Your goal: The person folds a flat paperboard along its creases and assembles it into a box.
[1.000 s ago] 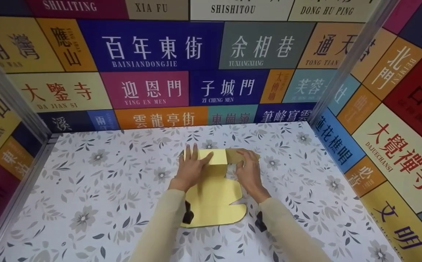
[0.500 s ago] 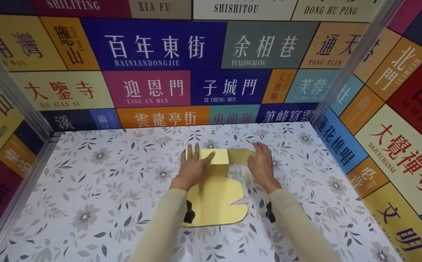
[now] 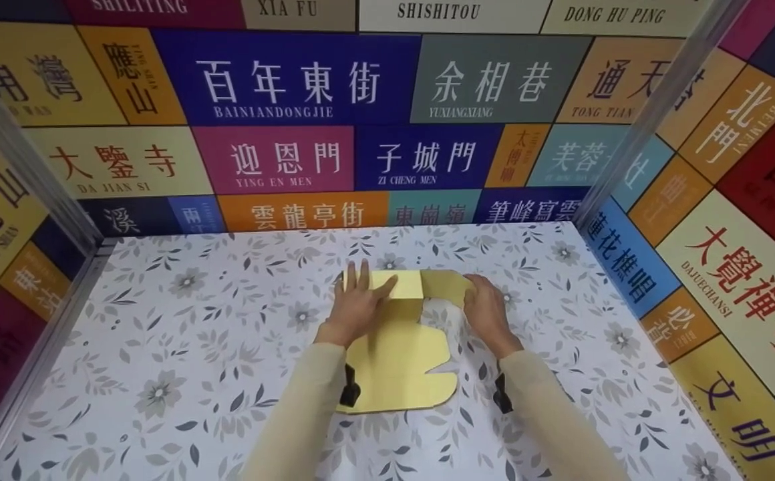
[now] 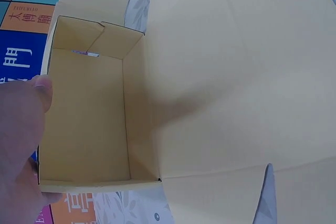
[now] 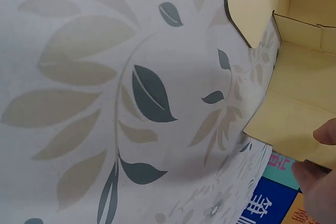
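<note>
A partly folded yellow-tan cardboard box (image 3: 397,347) lies on the table, its broad cut panel spread toward me. At its far end a shallow boxed section (image 4: 86,114) stands folded up, its inside showing in the left wrist view. My left hand (image 3: 353,308) holds this section at its left end, several fingers spread and the thumb lying along the rim. From the right end a side flap (image 3: 444,287) sticks out. My right hand (image 3: 488,307) pinches the flap's outer end, thumb on the inner face and fingers behind in the right wrist view.
A white tablecloth (image 3: 180,347) with grey flowers and leaves covers the table. Colourful sign-printed walls (image 3: 280,80) stand at the back and both sides, meeting at clear corner posts (image 3: 648,113). Black straps or clips (image 3: 503,394) hang at both wrists.
My right hand has moved right along the side flap, from beside the boxed section to the flap's outer end, where it now pinches. The left hand has kept its place on the box.
</note>
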Demonstrator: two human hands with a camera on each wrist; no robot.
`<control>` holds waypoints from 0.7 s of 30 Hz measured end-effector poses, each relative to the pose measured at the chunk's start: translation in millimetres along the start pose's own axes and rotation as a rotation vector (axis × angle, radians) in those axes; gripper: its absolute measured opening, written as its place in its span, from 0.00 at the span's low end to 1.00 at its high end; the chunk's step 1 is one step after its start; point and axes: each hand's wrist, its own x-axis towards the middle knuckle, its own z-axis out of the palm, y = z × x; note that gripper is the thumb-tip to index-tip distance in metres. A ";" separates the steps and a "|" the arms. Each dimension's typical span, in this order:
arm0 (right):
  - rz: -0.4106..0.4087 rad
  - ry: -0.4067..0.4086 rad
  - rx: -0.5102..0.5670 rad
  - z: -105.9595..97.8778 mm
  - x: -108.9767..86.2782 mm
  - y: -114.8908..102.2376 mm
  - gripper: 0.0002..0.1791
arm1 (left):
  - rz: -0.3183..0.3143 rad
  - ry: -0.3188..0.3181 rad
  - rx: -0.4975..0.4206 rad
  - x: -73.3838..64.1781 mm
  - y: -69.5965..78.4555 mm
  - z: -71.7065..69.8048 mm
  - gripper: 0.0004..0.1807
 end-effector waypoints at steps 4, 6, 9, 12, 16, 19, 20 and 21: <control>0.011 0.015 0.001 -1.0 -1.8 -3.1 0.16 | -0.013 -0.011 -0.021 1.0 -0.1 0.4 0.23; 0.016 0.027 -0.007 -1.2 -3.6 -4.5 0.17 | -0.019 -0.020 -0.023 1.2 -0.3 1.1 0.23; 0.026 0.043 -0.011 -1.1 -6.4 -5.9 0.19 | -0.022 -0.028 -0.021 1.7 -0.2 2.1 0.24; 0.035 0.039 -0.013 -1.0 -8.7 -7.4 0.20 | -0.019 -0.022 -0.023 1.7 -0.2 2.6 0.24; 0.039 0.015 -0.026 -2.5 -11.5 -10.4 0.20 | -0.004 0.000 -0.003 0.8 -0.5 2.7 0.23; 0.052 -0.007 -0.040 -4.7 -13.1 -14.2 0.20 | 0.005 0.017 0.010 0.4 -0.7 2.6 0.23; 0.059 -0.012 -0.047 -5.3 -13.7 -15.7 0.20 | 0.006 0.020 0.012 0.4 -0.7 2.6 0.23; 0.065 -0.018 -0.055 -5.8 -14.2 -17.5 0.19 | 0.003 0.019 0.009 0.5 -0.5 2.4 0.23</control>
